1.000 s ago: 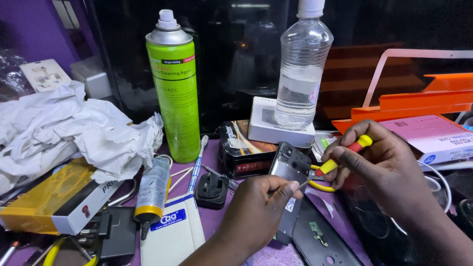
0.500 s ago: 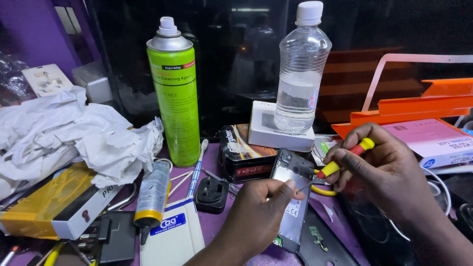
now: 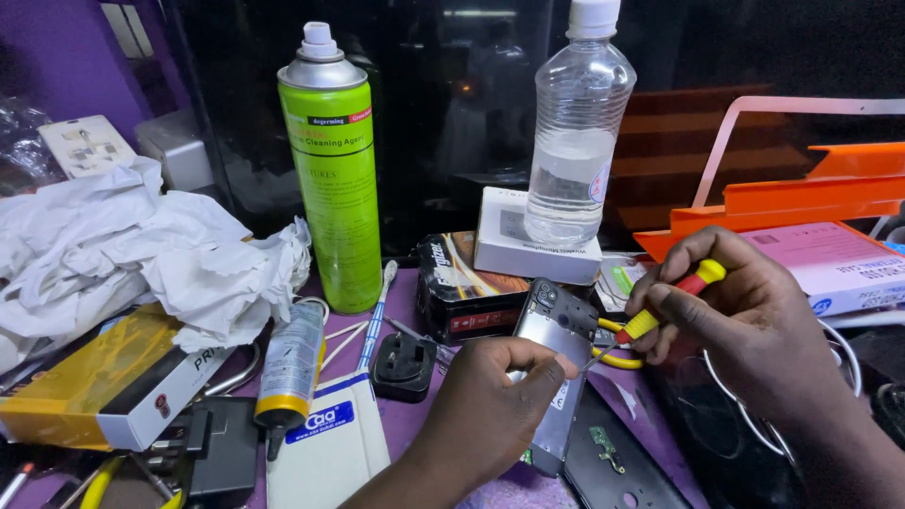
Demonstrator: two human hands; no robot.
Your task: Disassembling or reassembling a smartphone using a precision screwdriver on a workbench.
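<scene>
Two containers stand behind us: a tall green spray can (image 3: 333,179) and a clear plastic bottle (image 3: 575,132) partly filled with clear liquid. Our left hand (image 3: 490,410) grips the opened grey phone (image 3: 550,363) above the purple table (image 3: 405,429), hiding its lower half. Our right hand (image 3: 745,320) pinches a yellow-and-red screwdriver (image 3: 671,300) whose tip touches the phone.

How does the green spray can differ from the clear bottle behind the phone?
The green spray can is opaque metal with a bare white nozzle; the clear bottle is see-through plastic, partly filled, with a white screw cap. The can stands on the table; the bottle stands on a white box. Both stand upright.
</scene>
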